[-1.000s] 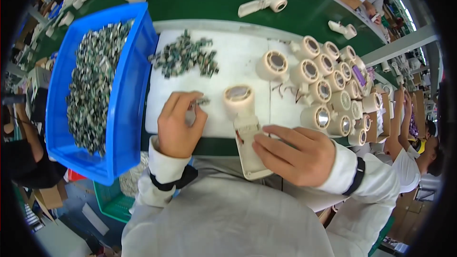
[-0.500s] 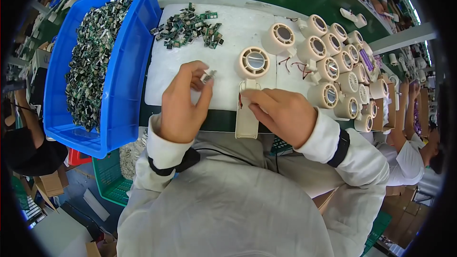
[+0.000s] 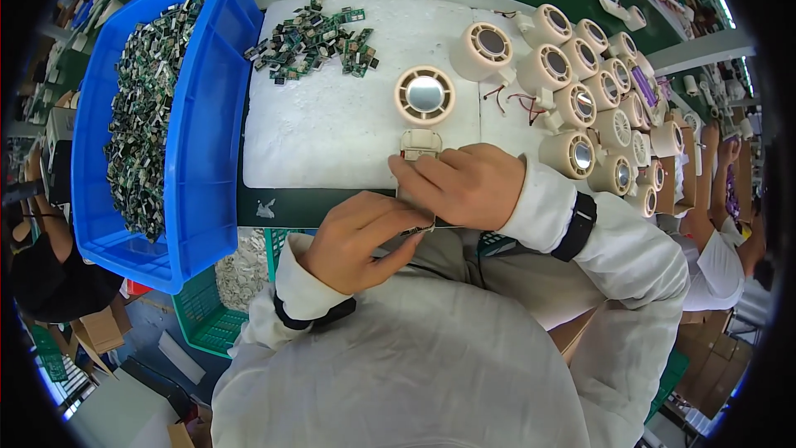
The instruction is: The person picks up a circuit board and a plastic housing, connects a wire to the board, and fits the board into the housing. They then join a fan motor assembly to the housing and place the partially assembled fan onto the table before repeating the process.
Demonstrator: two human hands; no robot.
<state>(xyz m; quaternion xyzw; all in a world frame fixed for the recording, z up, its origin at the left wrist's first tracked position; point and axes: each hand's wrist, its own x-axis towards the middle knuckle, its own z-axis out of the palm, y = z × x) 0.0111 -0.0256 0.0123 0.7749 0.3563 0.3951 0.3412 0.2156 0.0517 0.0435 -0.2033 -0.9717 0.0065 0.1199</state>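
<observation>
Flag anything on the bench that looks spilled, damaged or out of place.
A small whitish scrap or mark sits alone on the dark green bench edge, below the white mat. Loose circuit boards lie outside the blue bin, though their heap looks gathered, not spilled.
</observation>
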